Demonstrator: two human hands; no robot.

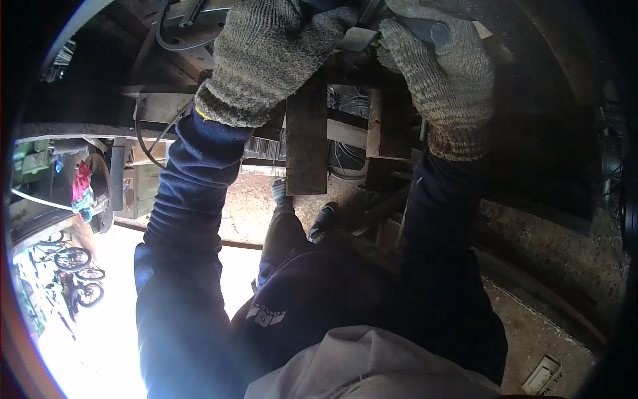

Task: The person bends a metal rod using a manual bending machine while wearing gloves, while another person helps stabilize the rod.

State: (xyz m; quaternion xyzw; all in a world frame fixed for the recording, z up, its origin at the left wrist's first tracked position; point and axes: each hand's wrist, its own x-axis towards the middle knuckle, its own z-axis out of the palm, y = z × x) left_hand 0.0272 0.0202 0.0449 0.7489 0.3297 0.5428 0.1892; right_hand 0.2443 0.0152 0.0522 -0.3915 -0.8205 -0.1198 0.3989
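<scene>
My left hand, in a grey knitted work glove, is at the top of the view, its thumb reaching right across a dark part. Its fingers are closed, and the upper edge and the glove hide what they hold. My right hand, gloved alike, is curled with its fingers bent round a flat grey piece, partly covered by the glove. Between the two hands the end of a small flat metal piece shows, near the left thumb. I cannot tell whether it joins what either hand holds.
Below the hands a dark upright block and a wooden post belong to a bench or machine frame. A curved metal strip and a black cable lie left. A wheel carries red cloth. Bicycles stand outside.
</scene>
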